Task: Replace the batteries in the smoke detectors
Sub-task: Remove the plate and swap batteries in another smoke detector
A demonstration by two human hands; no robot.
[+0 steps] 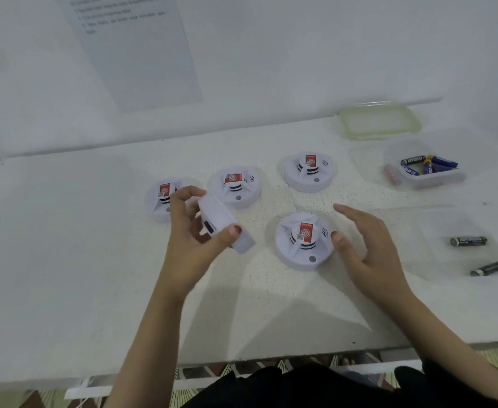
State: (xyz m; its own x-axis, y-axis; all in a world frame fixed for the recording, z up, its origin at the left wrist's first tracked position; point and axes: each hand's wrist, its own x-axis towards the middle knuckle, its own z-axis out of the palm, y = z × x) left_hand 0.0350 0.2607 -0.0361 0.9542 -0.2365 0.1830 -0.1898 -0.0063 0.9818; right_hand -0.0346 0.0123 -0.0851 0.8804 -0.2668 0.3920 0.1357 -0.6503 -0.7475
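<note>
While the left hand (187,232) grips the held detector (222,214), thumb curled over its near side and fingers wrapped behind, the unit is lifted off the table (65,260) and tilted on edge, with a dark slot showing by the thumb. It sits in front of the left detector (161,201) and the middle detector (236,187), partly covering both. The right hand (370,251) holds nothing. Its fingers are spread and loosely straight, palm turned left, and its thumb tip is at the rim of the front detector (303,242); whether it touches cannot be told. A far detector (311,172) stands behind that one. All four resting units lie flat, red labels up.

Bare tabletop stretches wide to the left and between the forearms down to the near edge; the back edge meets the wall just behind the detectors.

On the right, a clear tub (431,180) holds several batteries (440,165), and its green-rimmed lid (416,122) lies flat behind it. Two loose batteries (468,241) lie apart on the table nearer the front. A printed sheet (142,54) hangs on the wall.
</note>
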